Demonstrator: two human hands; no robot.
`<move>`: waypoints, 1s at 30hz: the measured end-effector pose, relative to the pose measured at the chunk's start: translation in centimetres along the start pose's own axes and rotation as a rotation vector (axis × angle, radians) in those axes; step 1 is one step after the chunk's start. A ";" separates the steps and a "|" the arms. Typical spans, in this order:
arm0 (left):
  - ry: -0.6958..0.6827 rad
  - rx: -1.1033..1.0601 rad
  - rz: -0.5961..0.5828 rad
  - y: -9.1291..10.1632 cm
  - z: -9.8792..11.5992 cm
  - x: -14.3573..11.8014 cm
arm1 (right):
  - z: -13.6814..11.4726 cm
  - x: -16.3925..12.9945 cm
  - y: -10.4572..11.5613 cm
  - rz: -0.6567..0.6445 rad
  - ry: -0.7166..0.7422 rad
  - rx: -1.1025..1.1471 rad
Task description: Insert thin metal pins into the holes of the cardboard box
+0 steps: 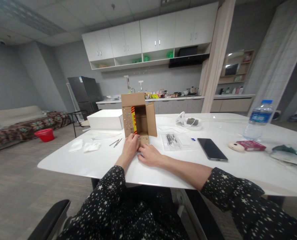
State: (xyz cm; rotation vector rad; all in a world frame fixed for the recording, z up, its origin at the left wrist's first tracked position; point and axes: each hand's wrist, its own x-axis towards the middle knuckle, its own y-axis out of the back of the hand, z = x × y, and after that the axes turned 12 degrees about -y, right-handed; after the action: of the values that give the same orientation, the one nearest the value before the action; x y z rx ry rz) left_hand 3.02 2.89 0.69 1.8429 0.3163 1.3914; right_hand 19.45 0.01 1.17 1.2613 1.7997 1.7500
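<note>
A small open brown cardboard box [137, 118] stands upright mid-worktop [163, 160]. Its near lower flap is gripped by the left hand [130, 146]; the right hand [150, 155] is laid flat beside it, holding nothing. Flap folding seems underway; steadying is called for next.

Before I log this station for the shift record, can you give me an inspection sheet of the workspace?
Surface: white table, glossy.
Job's things: small cardboard box, lying on its side, flaps open toward the person.
Clutter: white box, phone, water bottle, clear packet, small red box, white wrappers.
Hands: left hand and right hand both touch the box's lower flap.
Cables: white cord coiled by a charger.
Surroundings: kitchen counter, fridge, sofa, red basin.
</note>
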 end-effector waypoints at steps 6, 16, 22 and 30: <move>0.004 -0.010 -0.008 0.0 0.1 0.0 | 0.1 0.1 -0.2 0.007 0.007 0.011; 0.064 -0.045 -0.007 -0.1 -0.1 -0.1 | 0.0 0.1 -0.1 0.000 0.004 0.008; 0.118 -0.024 -0.026 0.1 0.1 0.0 | 0.1 0.1 -0.2 0.007 0.000 0.002; 0.163 0.035 -0.053 0.5 0.3 -0.2 | 0.0 0.0 0.0 0.004 -0.001 -0.001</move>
State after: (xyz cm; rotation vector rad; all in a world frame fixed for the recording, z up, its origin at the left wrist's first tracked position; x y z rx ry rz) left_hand 3.07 2.34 0.85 1.7392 0.4720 1.5114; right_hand 19.40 0.00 1.15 1.2659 1.7972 1.7521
